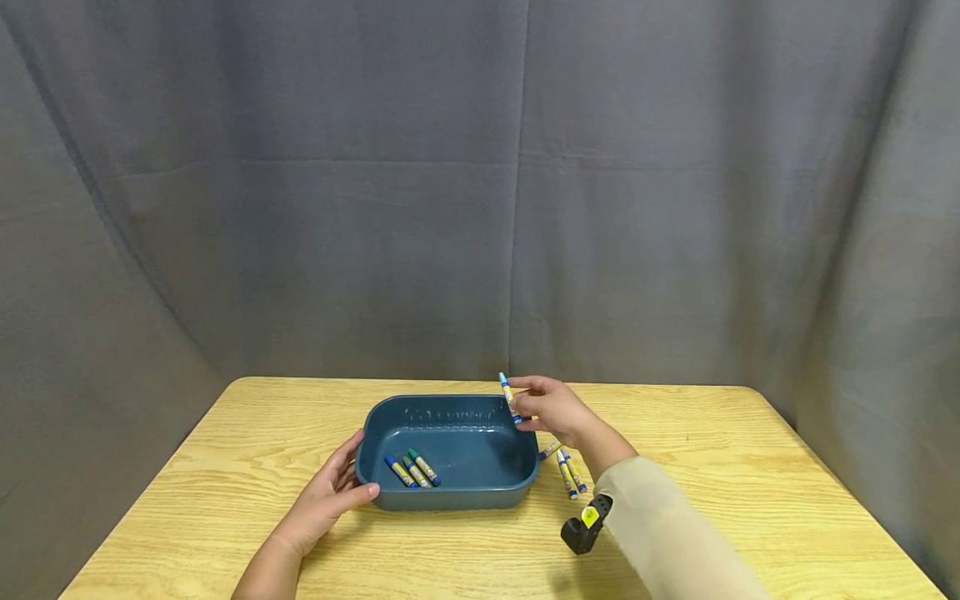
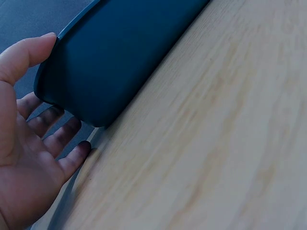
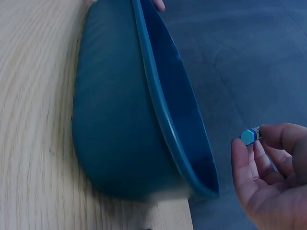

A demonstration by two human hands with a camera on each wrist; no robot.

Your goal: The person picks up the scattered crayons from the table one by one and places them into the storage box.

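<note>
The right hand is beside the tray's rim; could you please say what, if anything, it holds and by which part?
The right hand pinches a crayon by its wrapped body, leaving a light-blue end exposed.

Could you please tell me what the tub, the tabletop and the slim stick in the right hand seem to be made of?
Tub: probably moulded plastic, smooth and glossy, given its highlights and rounded corners.
Tabletop: wood or laminate, fairly matte; its visible grain fits either.
Slim stick: perhaps wax or oil pastel in a printed wrapper, judging by its hexagonal, light blue end.
</note>
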